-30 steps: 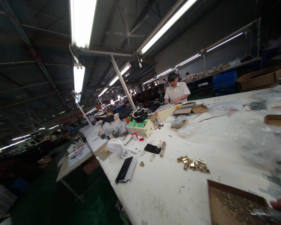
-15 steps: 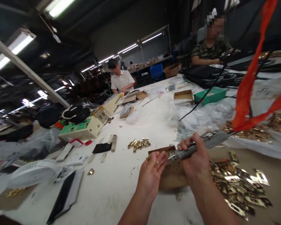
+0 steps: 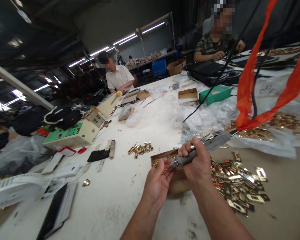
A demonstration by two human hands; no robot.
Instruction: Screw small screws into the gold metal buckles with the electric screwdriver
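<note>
My right hand (image 3: pixel 198 163) is wrapped round a grey electric screwdriver (image 3: pixel 210 143), its tip pointing left towards my left hand (image 3: pixel 158 181). The fingers of my left hand are pinched on a small gold metal piece (image 3: pixel 164 169) right at the tool's tip. Both hands hover over a shallow cardboard tray (image 3: pixel 178 186) of tiny screws. A heap of gold metal plates (image 3: pixel 240 185) lies on brown card to the right of my right hand.
A small cluster of gold parts (image 3: pixel 140 149) lies on the white table (image 3: pixel 110 203). A green-topped control box (image 3: pixel 72 133), a white fan (image 3: pixel 12 190) and a black notebook (image 3: pixel 56 211) sit left. Orange straps (image 3: pixel 247 83) hang at right. Two other people work across the table.
The view swung right and down from the far table to my hands. My left hand has closed in on the screwdriver tip with the gold piece.
</note>
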